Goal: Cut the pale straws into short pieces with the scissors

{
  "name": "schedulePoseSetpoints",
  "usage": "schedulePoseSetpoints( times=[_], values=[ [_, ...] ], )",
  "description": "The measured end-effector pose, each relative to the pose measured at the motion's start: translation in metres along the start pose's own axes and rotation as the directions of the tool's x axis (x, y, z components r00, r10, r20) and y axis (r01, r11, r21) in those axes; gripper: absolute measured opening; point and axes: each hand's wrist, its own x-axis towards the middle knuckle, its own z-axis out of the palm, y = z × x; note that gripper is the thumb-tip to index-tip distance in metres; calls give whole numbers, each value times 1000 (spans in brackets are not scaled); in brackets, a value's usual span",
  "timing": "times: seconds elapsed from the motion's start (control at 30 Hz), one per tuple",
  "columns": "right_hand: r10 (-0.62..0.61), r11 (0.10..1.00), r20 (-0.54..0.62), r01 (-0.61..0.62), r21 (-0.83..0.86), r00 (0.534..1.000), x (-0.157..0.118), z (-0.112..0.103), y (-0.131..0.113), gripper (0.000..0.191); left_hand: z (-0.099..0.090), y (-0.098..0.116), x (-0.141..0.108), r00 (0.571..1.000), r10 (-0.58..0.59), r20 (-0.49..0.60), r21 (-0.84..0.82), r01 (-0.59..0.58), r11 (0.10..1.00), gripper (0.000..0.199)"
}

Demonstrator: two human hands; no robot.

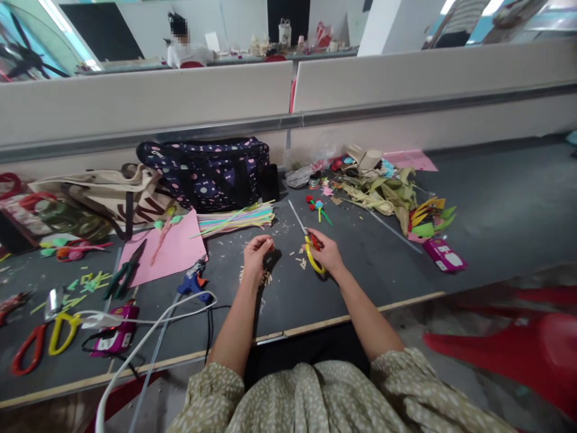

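Observation:
My right hand (pixel 325 252) is wrapped round the handles of a pair of scissors (pixel 312 260), with yellow and red grips and blades pointing away from me. To its left, my left hand (pixel 258 252) is raised over the dark table with its fingertips pressed together; whatever they hold is too small to make out. Small pale cut pieces (pixel 301 258) lie between the two hands, and more are beside my left wrist. Beyond the hands are a small red, blue and green flower piece (pixel 319 205) and a bundle of pastel strips (pixel 243 219).
A blue glue gun (pixel 195 285) with a white cable, a pink sheet (pixel 174 246), dark-handled pliers (pixel 126 273) and red-and-yellow scissors (pixel 33 349) lie left. Bags (pixel 211 174) stand behind. Dried leaves (pixel 383 189) and a purple packet (pixel 445 254) are right. A person sits far back.

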Motion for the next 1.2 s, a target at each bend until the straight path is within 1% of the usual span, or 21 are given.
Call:
schedulePoseSetpoints(
  times=[0.03,0.07,0.1,0.17,0.23,0.3,0.37,0.43,0.5,0.57,0.7,0.77,0.83,0.9,1.03,1.13,1.2],
  values=[
    [-23,989,13,25,-144,1000,-2,-2,-2,57,-1,-1,0,1000,10,-3,10,-10,1000,32],
    [-39,956,29,46,-291,999,-4,-4,-4,54,-2,-1,0,1000,21,-5,19,-21,1000,31],
    [-47,907,36,58,-416,998,-6,-6,-5,51,-2,-2,-1,999,33,-6,27,-33,999,31],
    [-44,803,45,63,-593,998,-10,-9,-7,48,-2,-3,-2,998,56,-2,39,-56,998,29],
    [-35,717,53,61,-694,998,-13,-13,-8,47,-2,-3,-3,998,69,5,45,-69,997,27],
    [-31,652,64,69,-755,997,-16,-17,-8,49,-1,-3,-3,997,73,16,47,-74,996,25],
    [-32,609,73,78,-789,997,-18,-20,-9,50,0,-3,-3,997,78,25,47,-79,996,25],
    [-31,587,75,78,-806,997,-20,-24,-9,51,2,-2,-3,996,82,32,45,-84,995,25],
    [-36,583,65,74,-809,997,-22,-27,-9,51,4,0,-3,996,79,38,40,-81,996,26],
    [-57,609,50,74,-790,997,-25,-28,-10,51,6,3,-4,996,77,38,35,-78,996,26],
    [-132,741,34,121,-661,991,-29,-26,-15,49,11,10,-7,997,71,35,7,-71,997,27],
    [-169,801,51,168,-574,984,-30,-23,-20,51,14,15,-7,998,59,32,-9,-58,998,28],
    [-193,841,79,207,-500,978,-27,-18,-27,53,15,20,-4,999,47,22,-23,-46,999,29],
    [-215,860,114,243,-449,970,-21,-13,-34,54,17,26,1,998,53,14,-38,-53,998,30],
    [-299,862,168,341,-374,940,-2,1,-41,52,18,36,14,994,107,24,-50,-105,993,32],
    [-354,883,150,383,-273,923,13,17,-35,49,18,36,20,991,126,35,-74,-123,990,32],
    [-354,902,119,373,-219,928,19,26,-25,47,18,33,21,988,144,53,-44,-141,989,32]
  ],
)
